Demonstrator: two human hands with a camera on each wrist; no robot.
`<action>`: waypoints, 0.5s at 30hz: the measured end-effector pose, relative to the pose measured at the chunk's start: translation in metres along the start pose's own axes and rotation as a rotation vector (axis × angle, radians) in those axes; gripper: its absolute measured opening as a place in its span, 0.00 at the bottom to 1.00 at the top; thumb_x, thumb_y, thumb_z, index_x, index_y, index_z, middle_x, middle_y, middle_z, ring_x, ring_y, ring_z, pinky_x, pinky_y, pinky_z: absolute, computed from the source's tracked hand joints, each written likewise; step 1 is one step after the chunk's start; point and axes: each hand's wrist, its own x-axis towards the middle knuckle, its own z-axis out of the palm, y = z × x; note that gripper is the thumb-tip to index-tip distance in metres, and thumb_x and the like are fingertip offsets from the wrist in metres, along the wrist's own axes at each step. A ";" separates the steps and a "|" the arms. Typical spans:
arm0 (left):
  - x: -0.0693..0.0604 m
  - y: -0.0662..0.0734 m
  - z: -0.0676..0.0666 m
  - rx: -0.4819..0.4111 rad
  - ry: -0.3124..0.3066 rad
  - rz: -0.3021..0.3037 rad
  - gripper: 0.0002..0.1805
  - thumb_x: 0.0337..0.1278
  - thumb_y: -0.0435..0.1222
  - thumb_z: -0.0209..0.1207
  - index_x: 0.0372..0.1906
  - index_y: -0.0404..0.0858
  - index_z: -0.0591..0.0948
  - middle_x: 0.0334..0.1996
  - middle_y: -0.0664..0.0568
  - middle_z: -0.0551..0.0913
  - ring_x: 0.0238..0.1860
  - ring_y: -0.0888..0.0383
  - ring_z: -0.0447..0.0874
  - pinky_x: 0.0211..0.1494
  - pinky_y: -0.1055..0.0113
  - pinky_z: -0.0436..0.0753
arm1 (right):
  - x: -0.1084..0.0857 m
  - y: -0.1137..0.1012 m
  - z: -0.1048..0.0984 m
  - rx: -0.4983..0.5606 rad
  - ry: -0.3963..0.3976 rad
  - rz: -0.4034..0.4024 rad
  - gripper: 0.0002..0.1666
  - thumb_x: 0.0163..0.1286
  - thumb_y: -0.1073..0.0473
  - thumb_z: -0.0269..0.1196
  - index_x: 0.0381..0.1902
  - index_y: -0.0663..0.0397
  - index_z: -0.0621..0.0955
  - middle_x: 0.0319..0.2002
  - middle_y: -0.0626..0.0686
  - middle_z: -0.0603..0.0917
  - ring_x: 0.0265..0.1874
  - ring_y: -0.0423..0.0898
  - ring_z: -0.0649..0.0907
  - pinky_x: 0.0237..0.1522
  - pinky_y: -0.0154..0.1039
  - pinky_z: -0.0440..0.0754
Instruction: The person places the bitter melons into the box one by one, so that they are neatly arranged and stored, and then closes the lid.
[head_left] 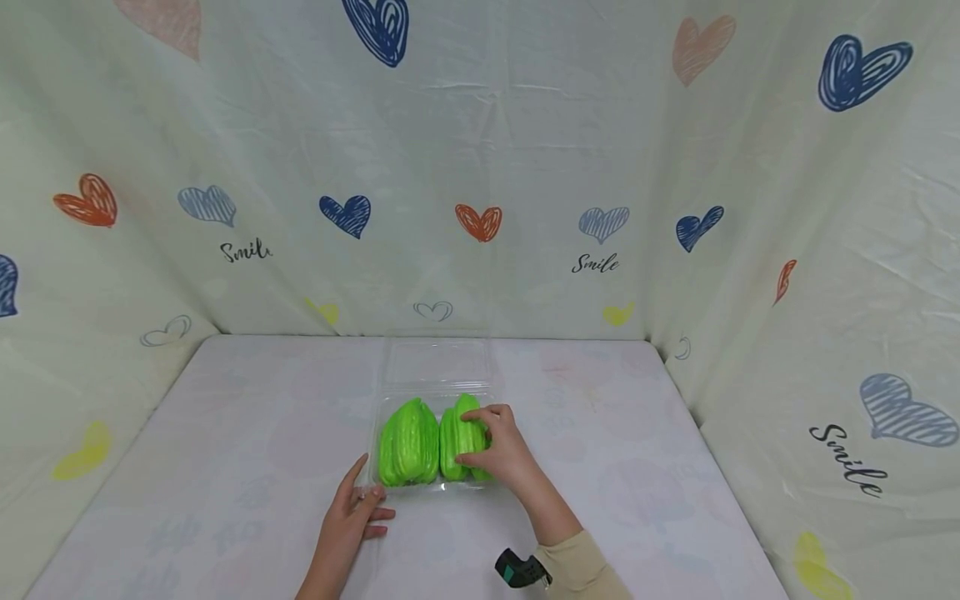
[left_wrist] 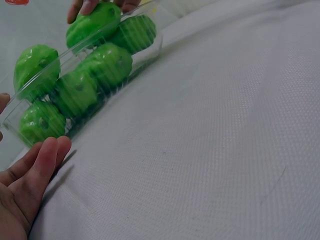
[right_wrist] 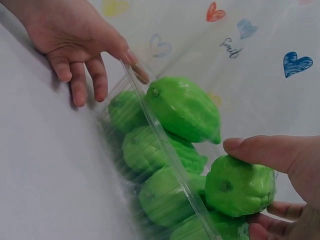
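Right hand is curled round one green ridged piece, gripped between thumb and fingers above the right end of a clear container. Whether its weight is borne by the pieces below cannot be told. Container is sited midway between the table's left and right edges, lid laid open toward the far edge of the table. Near left corner is touched by left hand, its fingers loosely spread. Lower row is filled; a second upper piece is seated at the left end. Step in hand judged: placing or lifting at the upper layer, direction unclear. Next move probably calls for container steadied, grip kept light.
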 end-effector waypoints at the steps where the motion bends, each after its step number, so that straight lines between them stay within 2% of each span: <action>1: 0.000 0.000 0.000 -0.001 0.000 0.000 0.40 0.68 0.48 0.57 0.77 0.47 0.52 0.46 0.40 0.79 0.38 0.49 0.86 0.35 0.61 0.86 | 0.000 0.000 0.001 -0.001 -0.001 -0.005 0.34 0.48 0.60 0.79 0.54 0.52 0.79 0.59 0.62 0.64 0.43 0.53 0.73 0.42 0.48 0.78; 9: 0.000 0.000 0.000 -0.003 0.006 -0.001 0.39 0.68 0.48 0.56 0.77 0.48 0.52 0.46 0.40 0.79 0.38 0.50 0.86 0.35 0.61 0.86 | 0.001 0.002 0.003 -0.027 -0.011 -0.036 0.35 0.48 0.59 0.79 0.56 0.51 0.79 0.63 0.63 0.62 0.51 0.60 0.75 0.50 0.55 0.78; 15: 0.001 0.000 0.001 0.004 0.014 -0.006 0.39 0.68 0.48 0.57 0.77 0.48 0.52 0.46 0.40 0.79 0.37 0.50 0.86 0.35 0.61 0.86 | 0.003 0.004 0.006 -0.067 -0.020 -0.041 0.36 0.48 0.58 0.79 0.57 0.50 0.80 0.65 0.64 0.61 0.60 0.66 0.71 0.56 0.59 0.74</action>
